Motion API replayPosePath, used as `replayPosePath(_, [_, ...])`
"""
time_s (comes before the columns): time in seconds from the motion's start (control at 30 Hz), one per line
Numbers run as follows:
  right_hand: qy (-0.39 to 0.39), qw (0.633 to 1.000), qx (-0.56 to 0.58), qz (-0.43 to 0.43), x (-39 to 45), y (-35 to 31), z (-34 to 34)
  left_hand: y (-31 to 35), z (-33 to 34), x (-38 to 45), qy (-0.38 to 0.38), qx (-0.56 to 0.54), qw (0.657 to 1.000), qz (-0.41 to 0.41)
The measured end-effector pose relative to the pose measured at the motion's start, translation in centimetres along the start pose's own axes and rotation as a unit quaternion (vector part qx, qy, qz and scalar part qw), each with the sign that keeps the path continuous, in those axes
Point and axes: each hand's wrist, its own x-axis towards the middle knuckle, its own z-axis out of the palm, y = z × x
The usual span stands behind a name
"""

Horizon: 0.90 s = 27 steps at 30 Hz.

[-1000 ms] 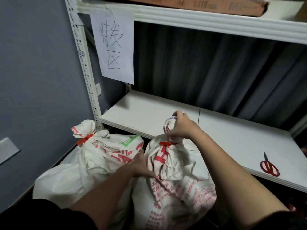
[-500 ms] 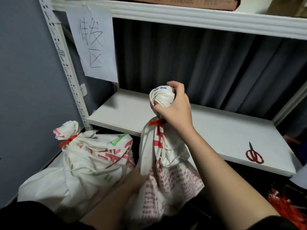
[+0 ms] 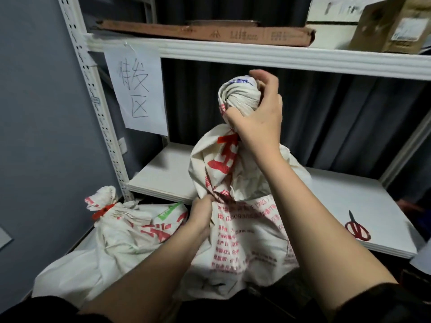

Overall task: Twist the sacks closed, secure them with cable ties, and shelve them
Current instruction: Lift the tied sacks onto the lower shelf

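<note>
Two sacks in view, both already twisted + tied w/ red cable ties, so twist and tie steps look done; shelving is what's left.

Shelf (image 3: 326,190): white middle board, no sack resting on it yet as far as I can tell. Carries red scissors (image 3: 357,229) near its right front edge.

Held sack (image 3: 235,220): up in front of the shelf edge, upright, bottom hanging below board level. Judging it's mid-lift onto the shelf. Its cable tie (image 3: 227,139) sits at the neck, just under the twisted knob of cloth.

Second sack (image 3: 112,238): lower left, lying below the shelf on what looks like the floor or a bottom board, can't tell which. Its tie (image 3: 102,211) is on. Still needs shelving.

Right hand (image 3: 258,113): fingers clamped round the twisted top above the tie, index finger lifted off over the knob.
Left hand (image 3: 200,217): fingers bunched into the cloth at mid-body, pinching a fold.

Hidden/unclear:
- held sack's bottom is behind the forearms, so no read on whether it's clear of the ground
- tie tails: can't see if trimmed
- any more sacks out of frame: unknown
- print on sacks too blurry to read.
</note>
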Motion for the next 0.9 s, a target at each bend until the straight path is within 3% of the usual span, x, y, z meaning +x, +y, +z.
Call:
replayPosePath(0.27, [-0.027, 0.993, -0.028, -0.113, 4.3, -2.4, 1.9, 7.5, 0.5, 3.7, 0.026, -0.137, 0.989, 0.042])
replayPosePath(0.43, [-0.123, 0.970, -0.086, -0.192, 7.8, -0.6, 3.8, 11.0, 1.1, 6.4, 0.057, -0.194, 0.978, 0.053])
replayPosePath(0.7, [-0.187, 0.946, -0.124, -0.233, 11.9, 7.4, 8.7, 12.9, 1.3, 16.5, 0.124, -0.264, 0.953, 0.085])
replayPosePath(0.9, [-0.210, 0.945, -0.111, -0.225, 11.9, 15.8, 14.2, 11.8, -0.7, 24.4, 0.118, -0.303, 0.942, 0.082])
